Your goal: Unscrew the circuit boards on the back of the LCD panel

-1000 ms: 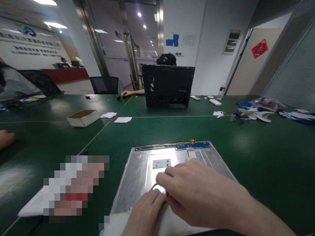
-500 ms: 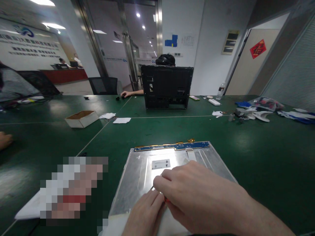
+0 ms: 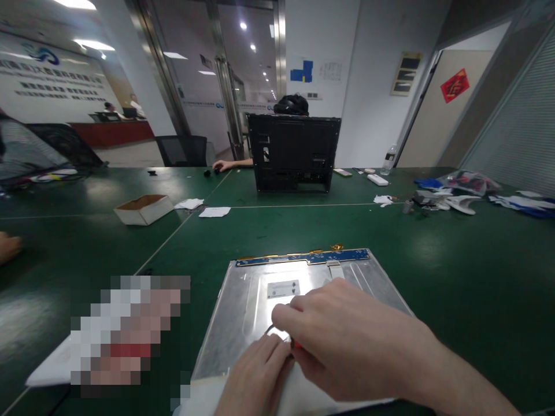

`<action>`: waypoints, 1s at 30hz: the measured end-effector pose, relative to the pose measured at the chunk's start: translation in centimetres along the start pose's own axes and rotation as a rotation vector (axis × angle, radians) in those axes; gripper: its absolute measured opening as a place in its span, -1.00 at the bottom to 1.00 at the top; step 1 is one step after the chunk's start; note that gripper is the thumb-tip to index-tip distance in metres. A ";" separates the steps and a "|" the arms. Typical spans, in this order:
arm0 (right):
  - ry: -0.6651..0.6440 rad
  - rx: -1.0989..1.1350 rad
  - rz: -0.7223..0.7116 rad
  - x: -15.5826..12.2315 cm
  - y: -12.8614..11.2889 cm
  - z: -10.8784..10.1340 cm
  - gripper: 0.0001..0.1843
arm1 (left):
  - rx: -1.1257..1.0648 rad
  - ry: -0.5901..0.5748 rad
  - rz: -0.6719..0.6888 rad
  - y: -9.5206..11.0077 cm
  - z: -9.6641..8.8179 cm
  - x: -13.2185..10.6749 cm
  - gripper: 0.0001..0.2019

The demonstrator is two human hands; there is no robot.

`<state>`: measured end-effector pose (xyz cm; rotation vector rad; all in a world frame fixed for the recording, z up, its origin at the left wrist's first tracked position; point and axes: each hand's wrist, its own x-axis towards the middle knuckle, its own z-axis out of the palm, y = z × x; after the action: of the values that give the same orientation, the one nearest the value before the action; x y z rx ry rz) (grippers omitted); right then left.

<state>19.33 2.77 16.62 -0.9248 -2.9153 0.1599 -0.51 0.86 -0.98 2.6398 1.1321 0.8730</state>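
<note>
A flat silver metal panel (image 3: 243, 306) with a blue circuit strip (image 3: 303, 257) along its far edge lies on the green table (image 3: 455, 277) in front of me. My right hand (image 3: 347, 341) is closed over its near middle, pinching a thin tool with a red part that barely shows. My left hand (image 3: 255, 378) rests with fingers together on the panel's near edge, touching the right hand's fingertips. A white label (image 3: 284, 288) sits on the panel just beyond my fingers.
A blurred-out object (image 3: 125, 335) lies at my left on white paper. Farther off are a small open cardboard box (image 3: 144, 208), paper scraps (image 3: 215, 212) and a black upright chassis (image 3: 295, 153) with a person behind it. Loose parts (image 3: 451, 199) sit far right.
My right hand shifted slightly on the panel, back and forth by a little. The panel and my left hand stayed where they were.
</note>
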 end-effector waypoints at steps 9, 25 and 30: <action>-0.025 -0.032 0.016 0.2 0.1 -0.1 -0.96 | 0.022 0.064 0.028 0.4 0.0 0.1 -0.78; -0.017 -0.045 0.018 0.2 0.1 -0.1 -0.97 | 0.027 -0.011 0.018 0.0 0.1 -0.4 -0.78; -0.011 -0.010 -0.005 0.1 0.0 0.0 -0.91 | 0.047 0.027 0.032 0.2 -0.2 0.1 -0.77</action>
<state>19.29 2.80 16.63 -0.9204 -2.9309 0.1514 -0.40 0.76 -0.65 2.6990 1.1332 0.9013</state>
